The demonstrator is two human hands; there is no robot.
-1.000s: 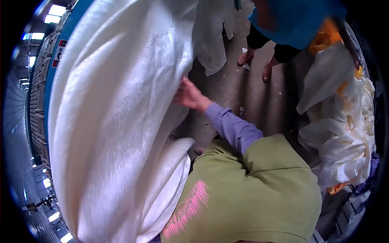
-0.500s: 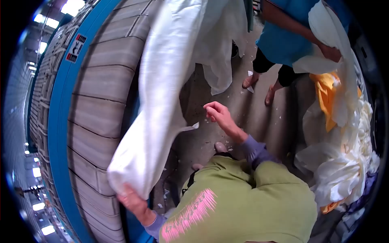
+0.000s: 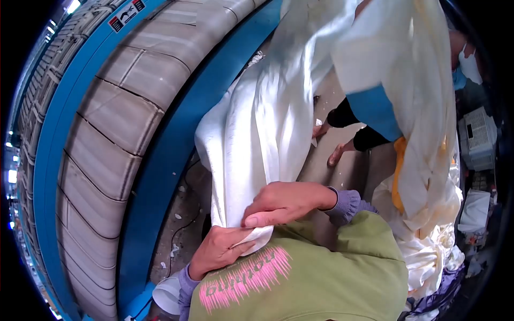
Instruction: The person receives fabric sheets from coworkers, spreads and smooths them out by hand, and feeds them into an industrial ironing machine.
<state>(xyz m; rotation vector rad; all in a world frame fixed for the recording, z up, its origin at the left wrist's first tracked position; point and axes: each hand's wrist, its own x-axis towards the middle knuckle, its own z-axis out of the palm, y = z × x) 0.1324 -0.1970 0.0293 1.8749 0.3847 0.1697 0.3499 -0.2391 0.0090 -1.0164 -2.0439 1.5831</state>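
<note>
A long white cloth (image 3: pixel 257 139) hangs in loose folds from the top of the view down to my waist. My left hand (image 3: pixel 222 249) pinches its near end, with the fingers lying over the fabric in front of my green shirt (image 3: pixel 321 273). Close against it, my right hand (image 3: pixel 281 203) is curled over the same end, its thumb and fingers pressed on the cloth. A small flap (image 3: pixel 257 238) of the cloth sticks out below both hands.
Along the left runs a blue-framed machine (image 3: pixel 155 187) with a padded grey belt (image 3: pixel 101 176). A co-worker in blue (image 3: pixel 375 109) stands ahead, partly behind more pale cloth (image 3: pixel 423 107). White cloth (image 3: pixel 428 257) is heaped at the right. A white bucket (image 3: pixel 167 294) is at lower left.
My right hand has come down and left from empty air onto the cloth's end. My left hand has moved right, away from the belt, bringing the cloth before my waist. The co-worker's cloth is spread higher.
</note>
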